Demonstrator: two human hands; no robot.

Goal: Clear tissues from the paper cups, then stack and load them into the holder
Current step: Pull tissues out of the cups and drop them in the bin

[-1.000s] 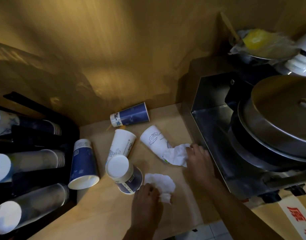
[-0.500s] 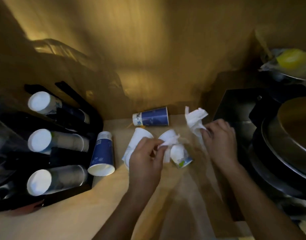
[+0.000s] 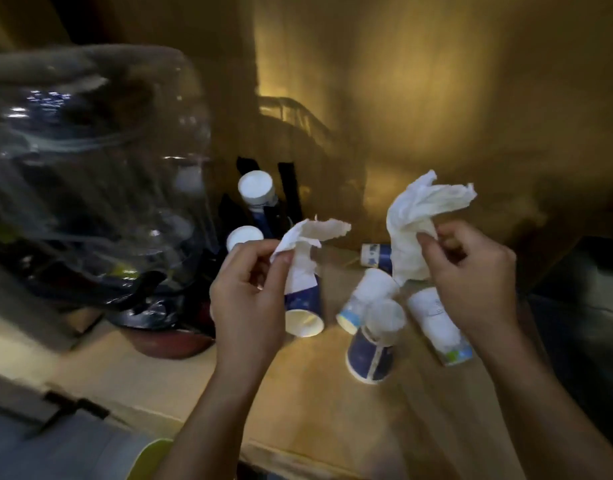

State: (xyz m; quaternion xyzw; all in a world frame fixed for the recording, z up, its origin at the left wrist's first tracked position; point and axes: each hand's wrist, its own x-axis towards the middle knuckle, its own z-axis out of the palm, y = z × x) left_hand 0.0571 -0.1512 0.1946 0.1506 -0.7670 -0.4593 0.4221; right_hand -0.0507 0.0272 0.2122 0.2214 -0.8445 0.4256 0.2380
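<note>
Since half a second ago both hands have lifted clear of the tabletop (image 3: 298, 403), each carrying a tissue up with it.

Left hand (image 3: 249, 292): fingers curled, thumb and forefinger pinching a crumpled white tissue (image 3: 312, 233), soft and ragged-edged.

Right hand (image 3: 471, 271): fingers closed around a larger, twisted tissue (image 3: 419, 216), its wrinkled end fanning upward.

Below, on the smooth tan tabletop, paper cups lie scattered. A blue one (image 3: 303, 306) lies with its open mouth toward the camera; a white one (image 3: 440, 323) lies tipped beside the right wrist; a blue one stands upside down (image 3: 371, 351).

Dark holder (image 3: 287, 188) at rear left, with round white cup bottoms (image 3: 256, 187) showing.

Clear, glossy plastic jug (image 3: 90, 174) far left, blurred.
</note>
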